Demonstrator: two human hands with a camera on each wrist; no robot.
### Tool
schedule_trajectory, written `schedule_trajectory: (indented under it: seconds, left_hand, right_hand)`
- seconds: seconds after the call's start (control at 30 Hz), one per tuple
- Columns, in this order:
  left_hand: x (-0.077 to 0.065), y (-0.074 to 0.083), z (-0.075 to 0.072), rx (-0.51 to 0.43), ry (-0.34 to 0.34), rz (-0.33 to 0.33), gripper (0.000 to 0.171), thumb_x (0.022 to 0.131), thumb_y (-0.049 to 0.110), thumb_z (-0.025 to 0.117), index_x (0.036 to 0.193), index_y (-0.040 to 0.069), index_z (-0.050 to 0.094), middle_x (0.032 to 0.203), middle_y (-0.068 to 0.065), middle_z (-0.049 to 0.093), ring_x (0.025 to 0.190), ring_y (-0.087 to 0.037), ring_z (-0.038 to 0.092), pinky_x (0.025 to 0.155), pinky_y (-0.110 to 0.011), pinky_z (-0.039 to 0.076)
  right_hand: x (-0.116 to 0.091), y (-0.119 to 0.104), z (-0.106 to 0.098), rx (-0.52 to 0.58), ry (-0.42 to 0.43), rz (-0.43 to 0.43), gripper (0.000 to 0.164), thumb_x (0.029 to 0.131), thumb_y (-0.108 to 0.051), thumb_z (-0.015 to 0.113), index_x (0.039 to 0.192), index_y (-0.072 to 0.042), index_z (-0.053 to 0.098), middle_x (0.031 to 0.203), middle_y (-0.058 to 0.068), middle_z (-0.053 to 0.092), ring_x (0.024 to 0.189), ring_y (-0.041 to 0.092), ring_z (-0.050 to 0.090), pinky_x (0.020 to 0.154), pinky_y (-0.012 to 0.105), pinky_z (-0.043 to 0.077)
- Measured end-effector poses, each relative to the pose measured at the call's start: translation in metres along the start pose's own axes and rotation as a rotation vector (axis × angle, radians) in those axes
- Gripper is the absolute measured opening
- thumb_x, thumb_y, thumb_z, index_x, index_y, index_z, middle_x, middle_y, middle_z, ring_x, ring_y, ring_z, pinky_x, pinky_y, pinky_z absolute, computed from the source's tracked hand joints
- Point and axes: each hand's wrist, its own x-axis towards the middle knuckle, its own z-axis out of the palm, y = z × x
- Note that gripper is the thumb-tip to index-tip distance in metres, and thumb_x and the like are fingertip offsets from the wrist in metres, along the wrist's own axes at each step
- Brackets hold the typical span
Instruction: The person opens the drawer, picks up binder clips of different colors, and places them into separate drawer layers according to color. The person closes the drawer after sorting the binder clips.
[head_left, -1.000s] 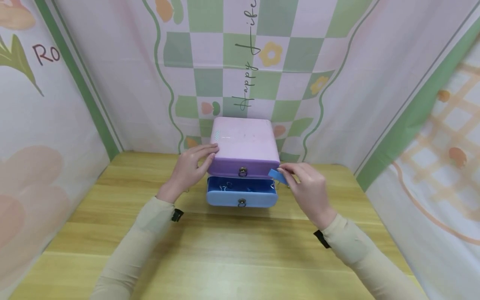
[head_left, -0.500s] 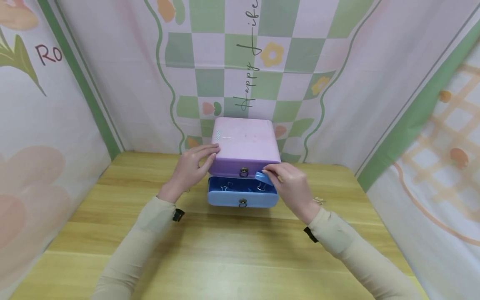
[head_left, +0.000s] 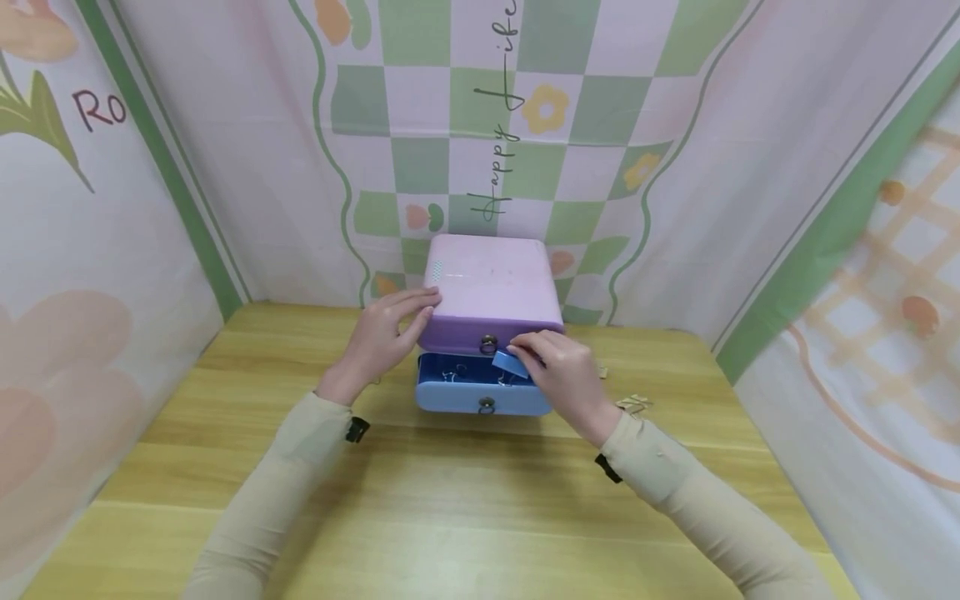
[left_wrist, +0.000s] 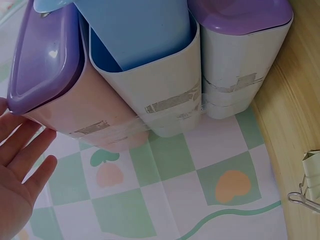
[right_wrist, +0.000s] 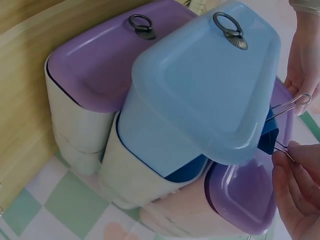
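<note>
My right hand pinches a blue binder clip by a wire handle, above the pulled-out light-blue drawer. In the right wrist view, the clip shows beside the drawer's rim, both silver handles spread apart. Metal clip handles show inside the drawer; the rest of its contents is hard to make out. My left hand rests against the left side of the small drawer cabinet, which has a pink top and a purple upper drawer. Its fingers look nearly straight in the left wrist view.
Pale yellow binder clips lie on the wooden table right of the cabinet. Another pale clip lies at its left side. A patterned cloth hangs close behind. The cabinet's bottom purple drawer is closed.
My right hand has carried the blue binder clip leftward from the cabinet's right edge to above the open drawer, uncovering pale clips on the table. My left hand stays put.
</note>
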Motion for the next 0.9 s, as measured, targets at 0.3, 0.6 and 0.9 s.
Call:
schedule_trajectory:
  seconds: [0.3, 0.6, 0.9]
  left_hand:
    - [0.0, -0.001, 0.001, 0.0, 0.01, 0.016, 0.027, 0.096, 0.022, 0.055, 0.118, 0.011, 0.067, 0.127, -0.004, 0.063, 0.118, -0.023, 0.059, 0.101, -0.04, 0.047]
    - [0.0, -0.002, 0.002, -0.018, 0.018, 0.032, 0.027, 0.096, 0.021, 0.055, 0.117, 0.011, 0.067, 0.126, -0.005, 0.064, 0.117, -0.022, 0.06, 0.101, -0.039, 0.048]
    - [0.001, -0.001, 0.001, -0.012, 0.009, 0.021, 0.027, 0.096, 0.021, 0.055, 0.118, 0.011, 0.067, 0.127, -0.004, 0.063, 0.118, -0.022, 0.059, 0.101, -0.039, 0.048]
  right_hand:
    - [-0.004, 0.003, 0.007, -0.01, -0.002, -0.028, 0.011, 0.079, -0.012, 0.076, 0.088, -0.007, 0.072, 0.079, 0.004, 0.07, 0.069, 0.015, 0.068, 0.063, 0.029, 0.058]
    - [-0.007, 0.007, 0.016, -0.018, -0.028, -0.013, 0.01, 0.08, -0.011, 0.075, 0.089, -0.007, 0.073, 0.081, 0.004, 0.071, 0.071, 0.015, 0.069, 0.062, 0.028, 0.058]
    - [-0.007, 0.005, 0.018, -0.012, -0.063, 0.013, 0.008, 0.082, -0.011, 0.073, 0.089, -0.007, 0.071, 0.079, 0.003, 0.07, 0.069, 0.014, 0.067, 0.06, 0.028, 0.058]
